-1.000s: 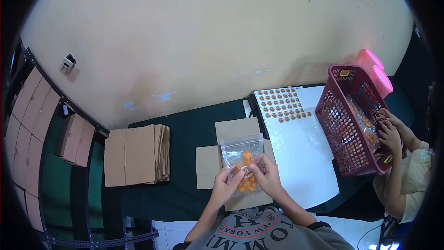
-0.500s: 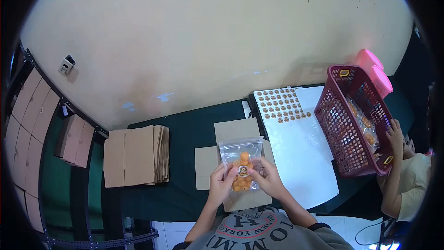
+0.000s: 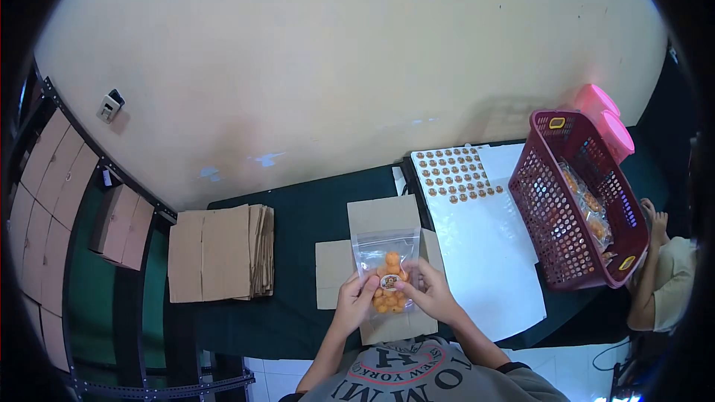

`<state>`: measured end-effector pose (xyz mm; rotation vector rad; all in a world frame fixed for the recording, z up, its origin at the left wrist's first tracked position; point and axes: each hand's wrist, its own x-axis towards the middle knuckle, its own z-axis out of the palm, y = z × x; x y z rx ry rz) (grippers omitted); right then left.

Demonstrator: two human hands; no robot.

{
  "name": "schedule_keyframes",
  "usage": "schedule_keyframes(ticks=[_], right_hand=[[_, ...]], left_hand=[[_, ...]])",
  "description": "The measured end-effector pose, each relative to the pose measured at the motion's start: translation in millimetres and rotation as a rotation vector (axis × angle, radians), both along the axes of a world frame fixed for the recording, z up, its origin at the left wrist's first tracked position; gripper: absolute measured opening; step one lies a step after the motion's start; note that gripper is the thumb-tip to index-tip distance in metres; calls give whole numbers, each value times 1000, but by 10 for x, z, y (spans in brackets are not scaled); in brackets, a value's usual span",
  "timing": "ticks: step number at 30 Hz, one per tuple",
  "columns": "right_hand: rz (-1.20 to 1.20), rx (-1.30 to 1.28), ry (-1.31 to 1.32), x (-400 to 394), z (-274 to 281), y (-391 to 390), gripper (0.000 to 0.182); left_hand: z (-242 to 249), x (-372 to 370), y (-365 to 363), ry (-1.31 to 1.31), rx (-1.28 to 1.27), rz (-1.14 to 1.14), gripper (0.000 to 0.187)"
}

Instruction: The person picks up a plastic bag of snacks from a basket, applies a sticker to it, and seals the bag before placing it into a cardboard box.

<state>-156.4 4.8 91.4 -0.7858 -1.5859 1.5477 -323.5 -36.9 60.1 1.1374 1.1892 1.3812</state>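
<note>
A clear zip pouch [image 3: 388,247] of round orange snacks is held upright over an open cardboard box [image 3: 383,214]. My left hand [image 3: 355,303] grips its left side, thumb beside the round label [image 3: 389,282]. On the other side, my right hand [image 3: 430,292] holds the pouch edge with its thumb by the label. A white sheet [image 3: 484,246] with rows of round stickers [image 3: 454,171] lies to the right of the box.
Folded cardboard boxes [image 3: 220,253] are stacked at the left. A maroon basket [image 3: 555,231] with snack pouches [image 3: 588,205] stands at the right, near pink containers [image 3: 614,134] and another person's arm [image 3: 646,279]. Shelves with boxes [image 3: 48,171] are far left.
The other person's hand has moved off the basket rim, to the right and down. The view has shifted slightly. Both my hands still hold the pouch.
</note>
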Motion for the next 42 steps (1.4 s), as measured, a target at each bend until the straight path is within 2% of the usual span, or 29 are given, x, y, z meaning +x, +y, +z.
schedule_keyframes(ticks=[5,7,8,11,13,17,19,21,22,24,26,28,33,36,38,39,40,41,42], right_hand=[[-24,-37,63,-34,-24,13,29],[-192,259,-269,-53,22,-17,26],[-189,258,-272,-65,18,-21,26],[-214,172,-184,-87,-37,1,27],[-140,37,-94,-69,-125,36,28],[-123,54,-94,-93,-186,50,29],[-192,122,-9,-155,-269,52,30],[-179,126,-49,-158,-229,46,31],[-170,129,-88,-157,-196,35,32],[-94,89,-166,-151,-90,5,34],[-19,52,-244,-158,-54,-24,36],[-1,209,-260,-183,-52,-56,42],[15,227,-290,-121,4,18,47],[39,110,-283,-43,56,147,48],[-213,555,-289,-33,95,244,49],[-239,615,-328,-37,238,259,39],[-240,615,-329,-44,272,294,39],[-167,742,-392,-48,299,321,31],[-93,870,-454,-55,314,330,24]], left_hand=[[-28,12,-12,139,3,35,26],[7,50,-25,206,36,18,26],[17,66,-28,273,70,2,25],[14,15,0,285,87,-27,26],[49,-42,11,296,96,-61,27],[40,-100,45,190,100,-139,28],[10,-66,55,163,110,-146,27],[57,26,58,-32,14,24,22],[109,21,70,-33,13,27,22],[238,-7,133,-113,136,190,19],[274,-24,167,-108,157,256,14],[277,-35,196,-52,187,349,14],[285,-44,224,-81,175,357,17],[296,-102,231,-28,196,372,16],[349,-118,240,363,263,320,11],[323,-105,247,363,263,319,11],[272,-79,265,440,334,218,9],[245,-56,274,517,407,115,7],[251,-39,271,517,409,112,7]])
